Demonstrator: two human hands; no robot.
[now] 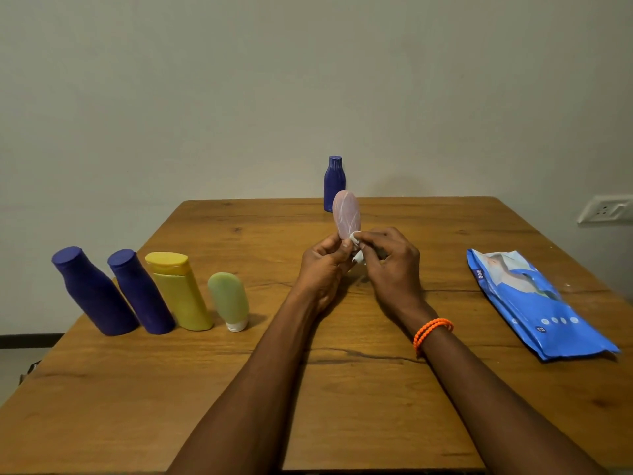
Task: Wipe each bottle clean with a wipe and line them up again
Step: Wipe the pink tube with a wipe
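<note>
I hold a small pink bottle [346, 211] upright above the table's middle, my left hand [325, 265] gripping its lower end. My right hand [390, 262] pinches a crumpled white wipe [356, 246] against the bottle's base. On the left stands a row: two dark blue bottles [92, 293] [140, 291], a yellow bottle [180, 291] and a small green tube [229, 299] on its white cap. Another dark blue bottle [334, 181] stands alone at the far edge, partly behind the pink one.
A blue pack of wipes [534, 303] lies flat at the right side of the wooden table [342, 389]. A wall socket [604, 209] is on the wall at the right. An orange bracelet [432, 330] circles my right wrist.
</note>
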